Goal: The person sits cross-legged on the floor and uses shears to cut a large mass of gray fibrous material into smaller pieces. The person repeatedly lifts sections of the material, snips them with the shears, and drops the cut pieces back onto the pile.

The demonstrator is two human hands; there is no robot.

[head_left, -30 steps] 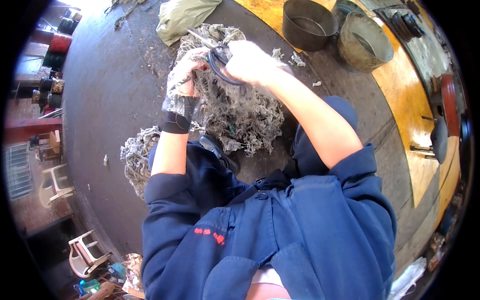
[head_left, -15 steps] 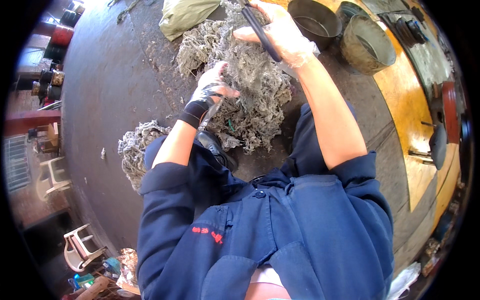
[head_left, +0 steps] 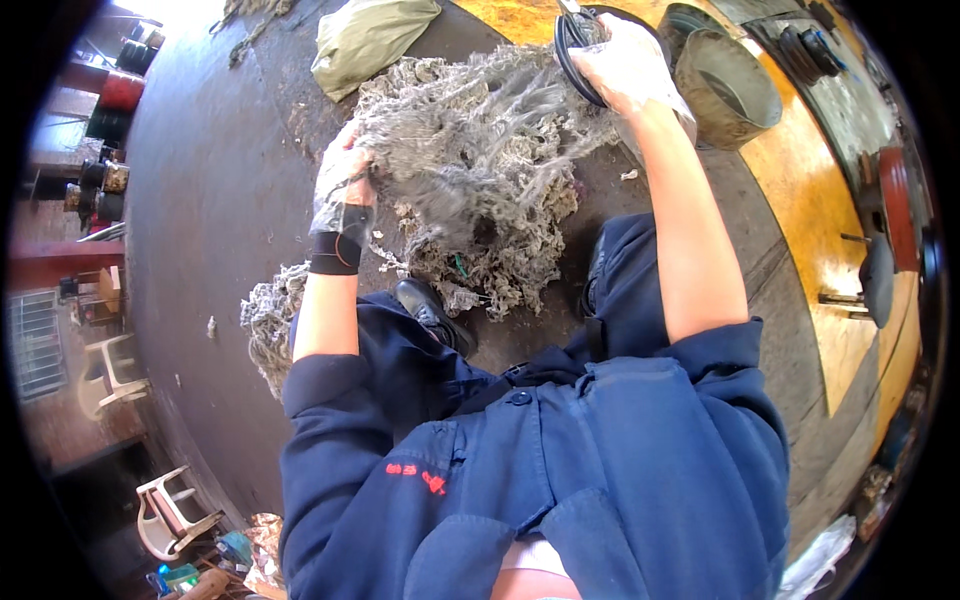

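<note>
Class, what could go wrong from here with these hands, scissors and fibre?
1. The scissors in the right hand are close to the gray fibre; strands might snag on them.
2. The left hand, in thin clear plastic, is at the fibre's edge and could be nicked if the scissors came near.
3. Fibre lies beside the left shoe and might catch underfoot.

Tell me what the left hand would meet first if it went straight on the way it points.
The left hand would probably meet the grey fluff at its fingertips first; beyond that, the green bag lies roughly in line. Depth is hard to judge here.
</note>
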